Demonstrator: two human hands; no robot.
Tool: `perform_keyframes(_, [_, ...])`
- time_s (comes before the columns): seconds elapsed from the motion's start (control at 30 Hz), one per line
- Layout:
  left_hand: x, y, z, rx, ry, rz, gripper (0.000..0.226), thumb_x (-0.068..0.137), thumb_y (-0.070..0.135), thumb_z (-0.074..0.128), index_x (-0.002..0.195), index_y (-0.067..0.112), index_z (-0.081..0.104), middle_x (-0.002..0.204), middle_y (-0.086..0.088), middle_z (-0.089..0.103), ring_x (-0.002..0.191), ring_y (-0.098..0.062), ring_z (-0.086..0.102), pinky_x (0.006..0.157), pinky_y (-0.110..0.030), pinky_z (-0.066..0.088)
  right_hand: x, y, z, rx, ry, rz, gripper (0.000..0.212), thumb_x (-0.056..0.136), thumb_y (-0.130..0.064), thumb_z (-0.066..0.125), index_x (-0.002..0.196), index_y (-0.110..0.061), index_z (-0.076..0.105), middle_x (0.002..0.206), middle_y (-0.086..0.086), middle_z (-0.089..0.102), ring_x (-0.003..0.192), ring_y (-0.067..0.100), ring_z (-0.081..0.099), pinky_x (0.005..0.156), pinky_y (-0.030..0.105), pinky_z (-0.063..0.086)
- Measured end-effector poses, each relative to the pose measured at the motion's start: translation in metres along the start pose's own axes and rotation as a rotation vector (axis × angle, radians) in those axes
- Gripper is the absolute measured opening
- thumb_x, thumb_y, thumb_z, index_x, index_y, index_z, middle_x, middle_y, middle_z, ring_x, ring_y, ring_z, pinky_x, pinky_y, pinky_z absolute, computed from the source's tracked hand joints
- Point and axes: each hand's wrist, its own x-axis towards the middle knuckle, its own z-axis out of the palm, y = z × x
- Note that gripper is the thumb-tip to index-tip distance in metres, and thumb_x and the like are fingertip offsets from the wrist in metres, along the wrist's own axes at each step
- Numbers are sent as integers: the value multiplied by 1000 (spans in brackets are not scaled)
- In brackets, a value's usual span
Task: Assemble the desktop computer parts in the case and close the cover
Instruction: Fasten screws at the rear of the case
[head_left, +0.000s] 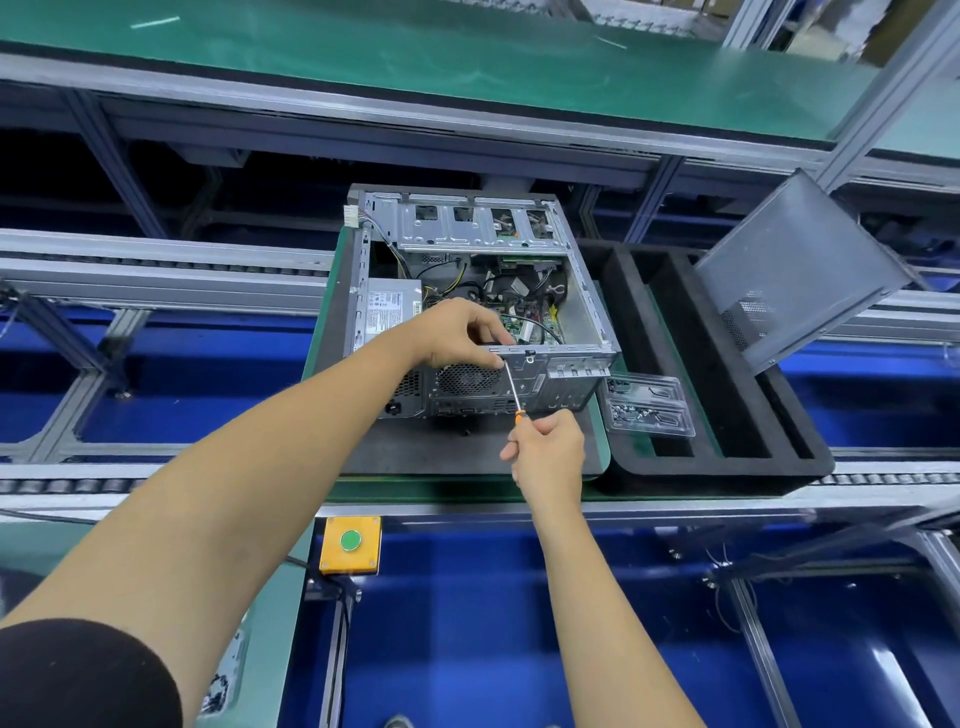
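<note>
Conveyor bench | case (582, 291) open, wiring exposed | right grip (548, 449) holds screwdriver (511, 387) | left grip (460, 332) pinches its tip

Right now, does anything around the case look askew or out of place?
The side cover is off the case, propped tilted in the black foam tray on the right. A white connector dangles over the case's far-left corner. Nothing looks damaged.
</note>
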Motion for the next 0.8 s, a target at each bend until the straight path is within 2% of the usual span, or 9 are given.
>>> perform_keyframes(0.2, [0,0,-2,23,4,10,31,76,40,88,105,37,78,93,7,65,77,1,55,67,-11,41,0,-3,-2,-8,1,-8,14,96,-18,57,89,-6,54,56,2,68,59,21,56,62,40,50])
perform_keyframes(0.37, [0,0,-2,13,7,13,31,76,37,89,105,36,79,94,5,65,74,7,55,67,-9,41,-2,-6,-2,-56,19,-24,13,95,-15,57,93,-2,55,56,2,68,60,19,59,69,46,58])
perform_keyframes(0.57, [-1,2,-2,-7,6,-12,30,76,37,89,104,36,79,98,2,67,84,-6,59,73,-17,44,-3,-7,-2,-87,30,-11,14,96,-17,57,96,-2,57,56,1,68,62,18,62,72,45,60])
perform_keyframes(0.67, [-2,3,-2,-7,10,-14,30,75,38,89,104,37,79,99,3,67,85,-7,60,73,-18,44,-2,-7,-2,-91,37,-5,15,96,-18,58,96,-2,59,56,-1,68,60,12,61,68,40,57])
perform_keyframes(0.73, [-2,3,-2,-8,10,-19,31,75,38,89,104,37,79,98,4,67,83,-4,59,72,-18,43,-2,-7,-1,-119,56,-28,14,96,-18,58,95,-5,57,55,-2,68,56,4,59,62,34,50])
perform_keyframes(0.8, [-2,3,-2,-5,11,-24,31,75,38,89,104,37,79,98,4,67,81,-3,58,72,-18,43,-3,-7,1,-192,107,-69,12,96,-21,59,92,-12,52,57,1,67,54,5,59,57,32,44])
